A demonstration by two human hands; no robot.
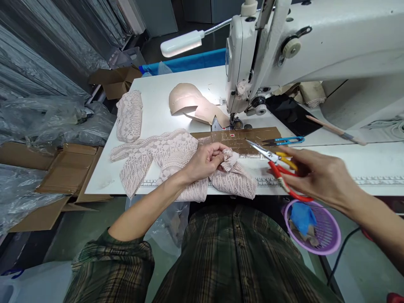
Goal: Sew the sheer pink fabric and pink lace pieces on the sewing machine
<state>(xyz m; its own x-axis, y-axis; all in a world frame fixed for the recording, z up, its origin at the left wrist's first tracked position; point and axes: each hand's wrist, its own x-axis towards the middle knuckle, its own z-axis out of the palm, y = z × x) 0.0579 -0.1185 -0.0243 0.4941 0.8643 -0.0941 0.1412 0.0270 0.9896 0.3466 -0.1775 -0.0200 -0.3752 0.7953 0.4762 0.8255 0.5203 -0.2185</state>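
Observation:
Pinched in my left hand (205, 160) is a gathered bit of pale pink lace fabric (235, 179), at the front edge of the sewing table. More of the same lace (175, 151) spreads out under and to the left of that hand. My right hand (318, 174) is closed around scissors (274, 162) with red and yellow handles. Their blades point left toward the lace, apart from it, above a brown taped strip (240, 141). Blue thread snips (285, 141) lie just beyond the scissors.
The sewing machine (243, 63) stands behind my hands. Near its needle rests a beige moulded cup piece (192, 101). A folded lace bundle (129, 115) sits at the table's left end. A purple basket (331, 229) is below the edge, and cardboard boxes (63, 172) stand at left.

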